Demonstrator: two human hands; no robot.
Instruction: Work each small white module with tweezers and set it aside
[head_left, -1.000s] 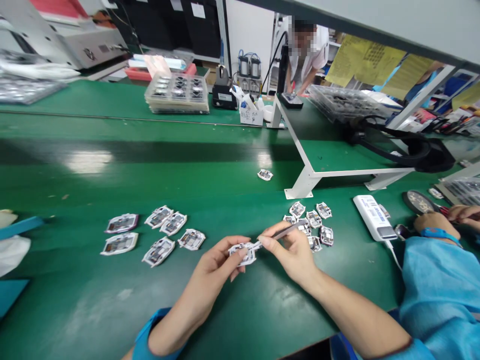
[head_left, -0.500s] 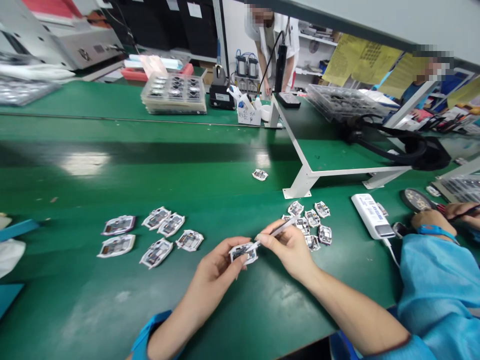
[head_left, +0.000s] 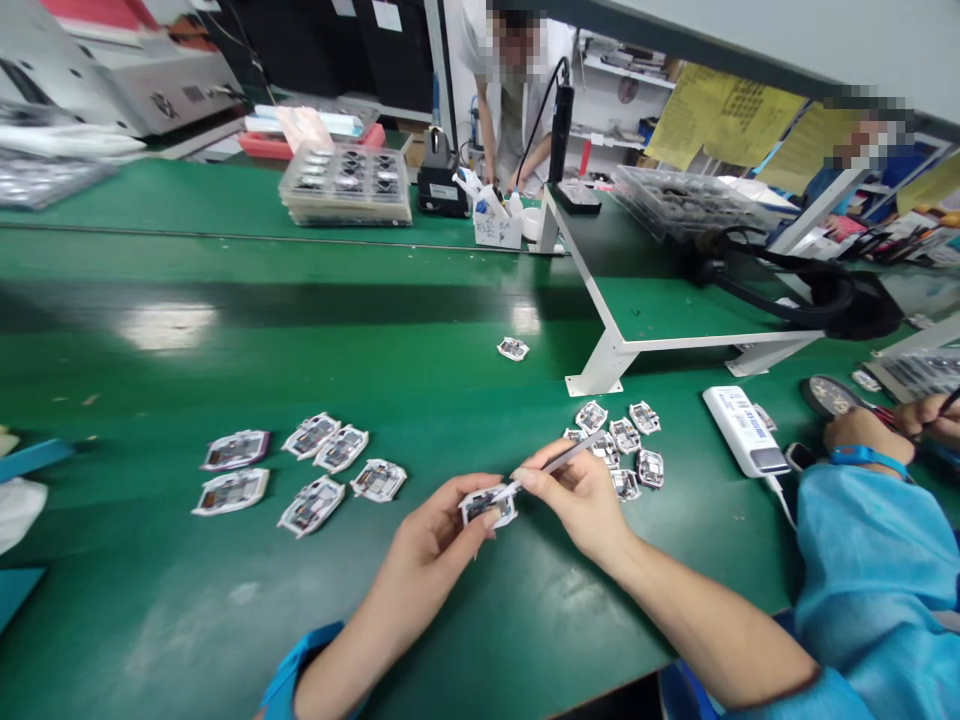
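Note:
My left hand (head_left: 442, 530) pinches a small white-edged electronic module (head_left: 488, 506) between thumb and fingers, above the green bench (head_left: 150, 610). My right hand (head_left: 577, 500) holds a slim pale pick-like tool (head_left: 559, 460), and its tip rests on that module. Several similar modules lie in two groups on the bench: one to the left (head_left: 311, 505), and a tighter cluster (head_left: 625, 436) just beyond my right hand. A lone module (head_left: 513, 348) sits farther out.
A white power-bank-like device (head_left: 745, 432) lies to the right, beside a co-worker's hand (head_left: 866, 432) with a blue wristband and a blue sleeve (head_left: 870, 590). Stacked clear trays (head_left: 345, 185) stand at the back, near a white table frame (head_left: 607, 360).
My hands have barely moved, and the tool tip stays on the module. The whole view has drifted slightly, and the standing person at the back has shifted left.

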